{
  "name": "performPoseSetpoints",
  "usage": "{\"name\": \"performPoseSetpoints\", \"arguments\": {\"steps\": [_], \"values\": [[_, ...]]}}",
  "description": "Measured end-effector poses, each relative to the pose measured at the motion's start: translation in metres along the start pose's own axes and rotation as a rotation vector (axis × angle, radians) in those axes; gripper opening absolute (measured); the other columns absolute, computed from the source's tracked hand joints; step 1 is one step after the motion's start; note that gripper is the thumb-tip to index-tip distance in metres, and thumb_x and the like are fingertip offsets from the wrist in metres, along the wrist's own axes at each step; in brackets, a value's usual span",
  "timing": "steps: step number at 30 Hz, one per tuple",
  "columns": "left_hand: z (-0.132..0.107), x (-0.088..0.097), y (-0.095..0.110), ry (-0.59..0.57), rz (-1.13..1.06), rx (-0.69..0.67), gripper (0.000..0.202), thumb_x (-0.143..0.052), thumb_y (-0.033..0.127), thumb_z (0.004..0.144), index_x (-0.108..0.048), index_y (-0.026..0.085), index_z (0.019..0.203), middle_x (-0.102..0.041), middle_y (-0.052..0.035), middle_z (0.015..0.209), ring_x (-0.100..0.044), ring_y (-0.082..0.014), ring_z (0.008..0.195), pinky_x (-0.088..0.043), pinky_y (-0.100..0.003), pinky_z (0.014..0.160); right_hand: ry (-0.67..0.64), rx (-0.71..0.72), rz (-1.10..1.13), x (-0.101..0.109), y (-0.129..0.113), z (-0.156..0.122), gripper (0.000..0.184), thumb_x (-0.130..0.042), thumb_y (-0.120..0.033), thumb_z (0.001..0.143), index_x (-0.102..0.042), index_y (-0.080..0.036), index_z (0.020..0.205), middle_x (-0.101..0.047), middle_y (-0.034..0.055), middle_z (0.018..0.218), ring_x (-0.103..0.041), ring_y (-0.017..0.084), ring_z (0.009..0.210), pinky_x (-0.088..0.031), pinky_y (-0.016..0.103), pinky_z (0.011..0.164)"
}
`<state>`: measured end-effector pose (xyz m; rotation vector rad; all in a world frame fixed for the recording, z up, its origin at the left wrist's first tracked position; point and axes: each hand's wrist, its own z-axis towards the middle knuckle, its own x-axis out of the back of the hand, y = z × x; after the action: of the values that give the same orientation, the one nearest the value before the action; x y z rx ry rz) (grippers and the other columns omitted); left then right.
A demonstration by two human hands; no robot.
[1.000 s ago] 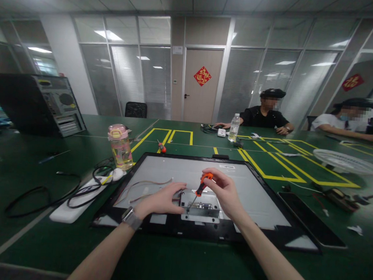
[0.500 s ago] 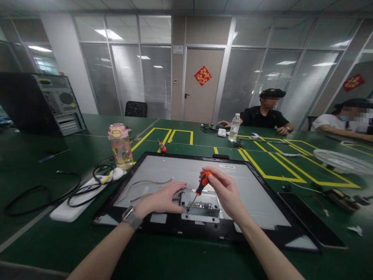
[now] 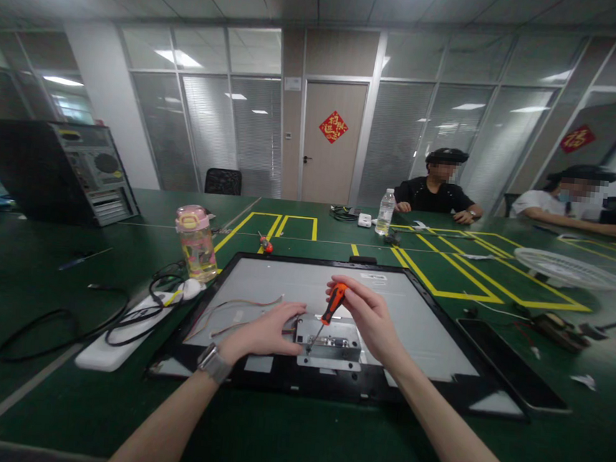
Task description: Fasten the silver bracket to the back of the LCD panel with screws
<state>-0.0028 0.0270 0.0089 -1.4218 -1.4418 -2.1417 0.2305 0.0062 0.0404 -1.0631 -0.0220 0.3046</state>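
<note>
A monitor panel (image 3: 429, 321) lies face down on the green table, black frame around a grey back. A small metal bracket (image 3: 339, 338) sits near its front edge, with thin coloured wires (image 3: 236, 307) running left. My right hand (image 3: 368, 315) pinches the orange handle of a small screwdriver (image 3: 331, 306), whose tip stands on the bracket's left end. My left hand (image 3: 267, 332) rests on the panel beside the bracket, fingers curled with the tips touching the bracket by the screwdriver tip. A watch is on my left wrist.
A pink water bottle (image 3: 195, 243), black cables (image 3: 89, 320) and a white keyboard (image 3: 115, 336) lie left. A computer case (image 3: 59, 170) stands far left. A black strip (image 3: 512, 367) and tools (image 3: 555, 328) lie right. Two people sit at the far side near a clear bottle (image 3: 384, 210).
The view has shifted slightly. My right hand's fingers have turned a little on the screwdriver handle; both hands stay at the bracket.
</note>
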Motion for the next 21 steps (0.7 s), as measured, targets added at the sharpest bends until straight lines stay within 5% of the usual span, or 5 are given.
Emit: {"name": "performPoseSetpoints", "arguments": {"steps": [4, 15, 21], "values": [[-0.0002, 0.0005, 0.0006, 0.002, -0.008, -0.001, 0.080, -0.075, 0.037, 0.069, -0.044, 0.018, 0.140, -0.043, -0.0133, 0.147, -0.041, -0.0300, 0.134, -0.029, -0.042, 0.114, -0.037, -0.031, 0.079, -0.0015, -0.0008, -0.0006, 0.030, -0.065, -0.043, 0.086, -0.071, -0.026, 0.110, -0.074, 0.0070, 0.101, -0.069, 0.025, 0.094, -0.052, 0.046, 0.092], [0.0001, 0.0004, 0.0007, -0.010, -0.005, 0.015, 0.081, -0.074, 0.037, 0.068, -0.043, 0.018, 0.141, -0.041, -0.0128, 0.149, -0.036, -0.0311, 0.138, -0.025, -0.044, 0.116, 0.009, 0.018, -0.018, -0.0011, -0.0005, 0.0004, 0.018, -0.076, -0.037, 0.077, -0.075, -0.026, 0.090, -0.069, 0.0022, 0.094, -0.066, 0.018, 0.081, -0.054, 0.033, 0.078], [0.0003, 0.0013, 0.0030, -0.005, -0.005, 0.023, 0.080, -0.075, 0.036, 0.068, -0.044, 0.019, 0.139, -0.041, -0.0122, 0.149, -0.034, -0.0320, 0.139, -0.024, -0.045, 0.116, -0.050, -0.038, 0.027, -0.0025, -0.0053, -0.0006, 0.029, -0.068, -0.043, 0.085, -0.071, -0.027, 0.109, -0.075, 0.0064, 0.101, -0.069, 0.024, 0.098, -0.050, 0.045, 0.094]]}}
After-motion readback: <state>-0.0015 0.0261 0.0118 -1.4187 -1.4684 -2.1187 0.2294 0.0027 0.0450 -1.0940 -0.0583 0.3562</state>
